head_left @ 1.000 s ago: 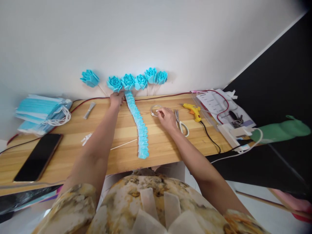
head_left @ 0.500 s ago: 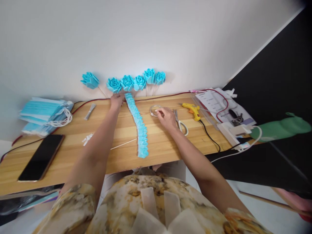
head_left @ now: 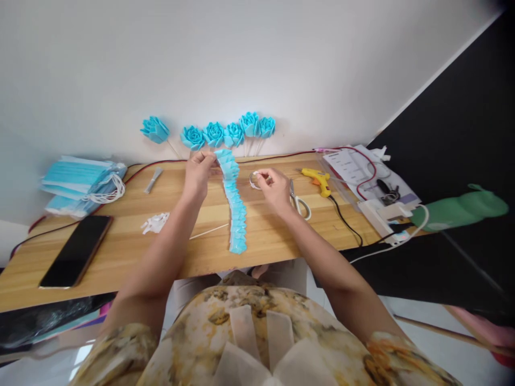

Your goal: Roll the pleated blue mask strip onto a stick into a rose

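Left fingers point(head_left: 206, 156) on long, pleated blue strip point(head_left: 234, 201)

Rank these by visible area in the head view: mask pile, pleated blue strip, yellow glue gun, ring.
1. Mask pile
2. Pleated blue strip
3. Yellow glue gun
4. Ring, partly hidden by the right hand

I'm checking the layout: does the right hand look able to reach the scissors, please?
Probably yes: the scissors lie beside the right hand, nothing visible between, though it holds a thin ring.
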`<action>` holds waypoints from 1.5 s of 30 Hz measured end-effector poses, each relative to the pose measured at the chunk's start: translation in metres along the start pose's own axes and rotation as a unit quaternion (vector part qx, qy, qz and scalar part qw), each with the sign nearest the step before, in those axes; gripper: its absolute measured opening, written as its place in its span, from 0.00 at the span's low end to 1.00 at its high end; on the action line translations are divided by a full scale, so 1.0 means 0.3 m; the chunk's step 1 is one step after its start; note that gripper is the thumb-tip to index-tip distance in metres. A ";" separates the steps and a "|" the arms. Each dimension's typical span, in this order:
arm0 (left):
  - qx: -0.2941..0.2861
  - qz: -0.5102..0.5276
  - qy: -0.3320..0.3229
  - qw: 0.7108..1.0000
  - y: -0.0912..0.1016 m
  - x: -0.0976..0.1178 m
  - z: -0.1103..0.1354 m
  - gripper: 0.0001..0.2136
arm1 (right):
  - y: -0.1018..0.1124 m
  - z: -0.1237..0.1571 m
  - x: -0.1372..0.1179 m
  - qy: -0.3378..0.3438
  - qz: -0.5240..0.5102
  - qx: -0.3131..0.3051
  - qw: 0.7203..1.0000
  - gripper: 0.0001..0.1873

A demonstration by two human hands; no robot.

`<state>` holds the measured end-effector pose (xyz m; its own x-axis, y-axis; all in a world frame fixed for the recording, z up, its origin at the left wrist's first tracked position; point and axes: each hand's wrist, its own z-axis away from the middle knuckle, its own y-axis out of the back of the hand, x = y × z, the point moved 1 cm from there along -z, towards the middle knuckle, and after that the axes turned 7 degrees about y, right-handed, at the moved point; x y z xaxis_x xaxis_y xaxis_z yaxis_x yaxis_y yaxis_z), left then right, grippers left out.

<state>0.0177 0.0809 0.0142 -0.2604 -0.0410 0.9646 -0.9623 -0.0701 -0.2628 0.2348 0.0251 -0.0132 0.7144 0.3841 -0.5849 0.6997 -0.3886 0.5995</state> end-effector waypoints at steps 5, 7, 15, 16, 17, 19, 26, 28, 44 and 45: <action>0.028 -0.030 -0.005 0.999 -0.028 0.014 0.076 0.09 | 0.020 -0.040 -0.156 0.053 0.014 0.035 0.998 0.13; 0.047 -0.045 -0.026 0.998 -0.037 0.013 0.098 0.08 | 0.017 -0.051 -0.198 0.073 0.043 0.041 0.996 0.13; 0.090 -0.098 -0.099 0.986 -0.061 0.000 0.160 0.08 | -0.024 -0.038 -0.248 0.146 0.128 0.045 0.980 0.18; 0.092 -0.101 -0.106 0.985 -0.062 -0.003 0.164 0.08 | -0.028 -0.035 -0.247 0.153 0.132 0.052 0.978 0.19; 0.094 -0.101 -0.114 0.984 -0.062 -0.005 0.167 0.08 | -0.032 -0.032 -0.244 0.159 0.135 0.059 0.976 0.20; 0.098 -0.106 -0.133 0.981 -0.062 -0.010 0.170 0.07 | -0.040 -0.030 -0.238 0.173 0.131 0.075 0.973 0.19; 0.106 -0.105 -0.143 0.979 -0.059 -0.022 0.157 0.07 | -0.048 -0.051 -0.210 0.220 -0.058 0.213 0.950 0.09; 0.093 -0.082 -0.133 0.983 -0.059 -0.024 0.154 0.07 | -0.048 -0.072 -0.195 0.173 -0.137 0.207 0.953 0.09; 0.000 -0.073 -0.126 0.989 -0.057 -0.033 0.160 0.13 | -0.099 -0.117 -0.152 0.169 -0.207 0.101 0.958 0.11; -0.007 -0.075 -0.124 0.989 -0.056 -0.035 0.160 0.15 | -0.102 -0.115 -0.149 0.167 -0.208 0.104 0.958 0.12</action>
<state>0.0404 0.0347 0.0075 -0.0899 -0.2747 0.9573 -0.9901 -0.0797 -0.1159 0.1813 0.0487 0.0135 0.3571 0.7750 -0.5214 0.9340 -0.2894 0.2096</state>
